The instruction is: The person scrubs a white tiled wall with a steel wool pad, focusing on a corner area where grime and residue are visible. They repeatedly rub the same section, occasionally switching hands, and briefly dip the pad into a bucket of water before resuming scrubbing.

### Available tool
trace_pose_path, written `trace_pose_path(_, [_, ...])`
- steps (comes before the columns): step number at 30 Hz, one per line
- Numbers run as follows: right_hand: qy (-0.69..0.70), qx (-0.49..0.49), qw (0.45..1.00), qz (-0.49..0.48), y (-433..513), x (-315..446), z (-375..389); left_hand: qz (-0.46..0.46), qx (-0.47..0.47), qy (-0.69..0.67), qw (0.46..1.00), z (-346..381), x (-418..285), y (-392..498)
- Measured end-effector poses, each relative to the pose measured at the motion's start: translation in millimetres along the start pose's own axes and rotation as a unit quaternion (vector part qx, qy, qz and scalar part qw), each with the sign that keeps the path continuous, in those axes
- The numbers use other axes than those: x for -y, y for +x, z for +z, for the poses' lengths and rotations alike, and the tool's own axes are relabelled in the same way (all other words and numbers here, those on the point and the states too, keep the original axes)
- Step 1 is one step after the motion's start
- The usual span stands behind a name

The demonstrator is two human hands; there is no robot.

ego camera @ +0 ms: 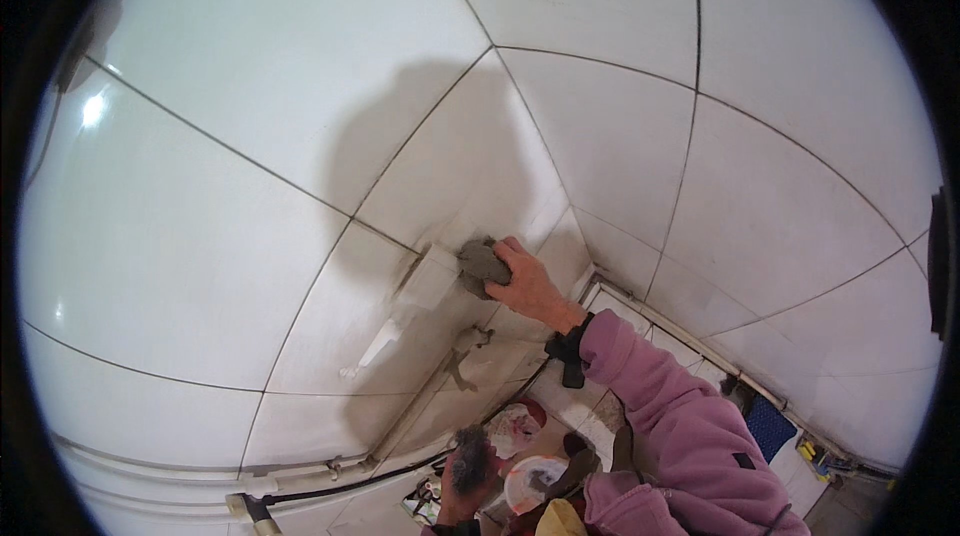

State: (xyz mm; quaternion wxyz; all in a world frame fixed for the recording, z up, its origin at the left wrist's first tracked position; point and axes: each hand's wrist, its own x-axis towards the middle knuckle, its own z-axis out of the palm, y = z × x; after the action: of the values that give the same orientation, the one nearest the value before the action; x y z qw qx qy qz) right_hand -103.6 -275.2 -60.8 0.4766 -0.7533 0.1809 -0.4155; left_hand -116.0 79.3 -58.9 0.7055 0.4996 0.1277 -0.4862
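My right hand (529, 284) presses a grey, wet-looking wad (480, 266), perhaps a rag, against a white tiled wall (300, 130) close to the corner. Just left of the wad, a white rectangular fitting (433, 277) sticks to the tiles, with dark grime along its edge. A smaller white piece (380, 341) is below it. Lower down, my left hand (459, 487) holds a dark, fuzzy wad (471, 457), perhaps steel wool, away from the wall. Below the right hand, a small tap (466, 357) juts from the wall.
Pipes (420, 416) run along the wall's foot. On the floor stand a white tub (531, 483) and a red-and-white container (517, 427), near my shoes. A blue textured item (769, 420) and yellow-and-blue items (816, 461) lie by the right wall.
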Motion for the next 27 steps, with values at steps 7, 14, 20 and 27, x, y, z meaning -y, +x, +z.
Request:
trace_pose_path(7, [-0.067, -0.19, 0.969, -0.142, 81.4, 68.6, -27.3, 0.115, 0.006, 0.45, 0.885, -27.4, 1.7, -4.9])
trace_pose_path(14, [-0.203, -0.114, 0.965, -0.117, 10.5, 10.8, 17.5, -0.055, -0.024, -0.076, 0.995, -39.7, 8.5, 5.5])
trace_pose_path(20, [-0.213, -0.026, 0.976, -0.038, -7.6, 5.8, 0.4, -0.075, -0.041, -0.022, 0.996, -22.6, 5.8, 2.0])
trace_pose_path(27, [-0.087, -0.18, 0.973, -0.114, 53.8, 60.2, -12.5, -0.073, -0.005, -0.015, 0.997, -51.2, 2.8, 1.5])
